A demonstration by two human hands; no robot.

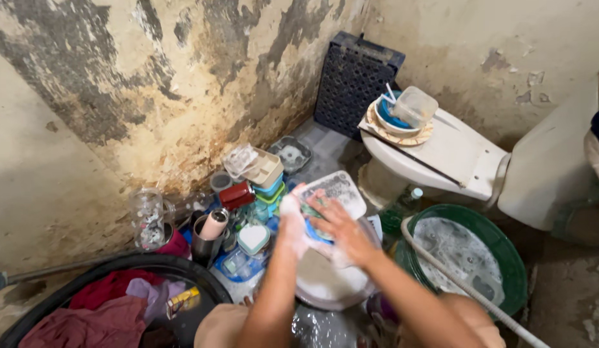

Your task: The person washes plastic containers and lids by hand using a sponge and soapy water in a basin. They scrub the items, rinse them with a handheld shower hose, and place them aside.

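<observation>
My left hand point(290, 222), covered in suds, holds a clear rectangular plastic lid point(341, 188) by its lower left edge. My right hand point(335, 222) presses a green and blue sponge point(314, 216) against the lid's face. Both hands work above a round basin of soapy water point(325, 287) on the floor. My forearms come up from the bottom of the view.
A pile of plastic containers, lids and cups point(248, 200) lies by the stained wall. A green bucket of foamy water point(480, 258) with a white hose point(467, 287) stands right. A toilet point(441, 148) carries stacked dishes point(399, 116). A black tub of clothes point(112, 303) sits lower left.
</observation>
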